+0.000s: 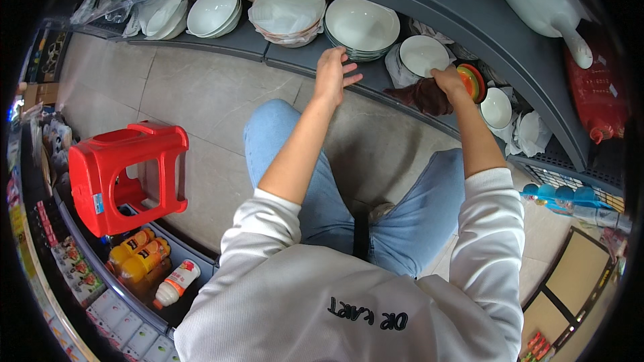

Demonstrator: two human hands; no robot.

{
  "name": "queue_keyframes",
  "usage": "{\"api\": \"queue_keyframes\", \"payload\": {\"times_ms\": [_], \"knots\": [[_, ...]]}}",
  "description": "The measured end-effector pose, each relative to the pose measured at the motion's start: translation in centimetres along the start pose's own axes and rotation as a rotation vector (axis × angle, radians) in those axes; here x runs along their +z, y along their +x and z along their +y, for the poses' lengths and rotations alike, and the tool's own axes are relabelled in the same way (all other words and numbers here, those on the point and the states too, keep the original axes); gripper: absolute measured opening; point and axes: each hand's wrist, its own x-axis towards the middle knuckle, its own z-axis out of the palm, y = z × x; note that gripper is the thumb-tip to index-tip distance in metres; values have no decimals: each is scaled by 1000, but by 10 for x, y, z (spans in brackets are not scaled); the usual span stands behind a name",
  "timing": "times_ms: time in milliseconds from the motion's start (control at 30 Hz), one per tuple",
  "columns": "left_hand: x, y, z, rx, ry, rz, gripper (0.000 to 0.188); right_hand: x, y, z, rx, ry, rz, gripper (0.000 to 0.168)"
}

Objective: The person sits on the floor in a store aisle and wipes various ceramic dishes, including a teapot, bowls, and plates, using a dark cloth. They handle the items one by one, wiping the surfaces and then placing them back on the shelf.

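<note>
My right hand (449, 82) grips a dark maroon cloth (427, 96), which hangs at the front edge of the lower shelf. Just behind that hand is a stack of white bowls (423, 55) in white wrapping. To its right sit orange, green and red bowls (470, 83), partly covered by my wrist. My left hand (334, 75) has its fingers apart and holds nothing. It is at the front of a stack of large white bowls (362, 22) with bluish-green rims; whether it touches them I cannot tell.
More bowls line the grey shelf (231, 49), including a paper-covered pink-rimmed stack (288, 15) and smaller white bowls (496, 108). An upper shelf (453, 0) overhangs them. A red plastic stool (128, 176) is on the left, near bottled drinks (143, 256).
</note>
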Motion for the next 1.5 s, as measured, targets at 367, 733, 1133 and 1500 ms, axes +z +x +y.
{"api": "queue_keyframes", "payload": {"times_ms": [367, 733, 1133, 1500], "knots": [[-12, 71, 17, -80, 409, 127, 37, -10, -50, -6, 114, 327, -12, 57], [-19, 98, 26, -54, 716, 163, 31, 12, -27, 3, 103, 284, 17, 44], [-17, 108, 32, 3, 995, 134, 24, -1, -66, -7, 229, 749, -167, 51], [1, 104, 43, 63, 931, 186, 23, 46, -148, 6, 436, 1337, -380, 39]]}}
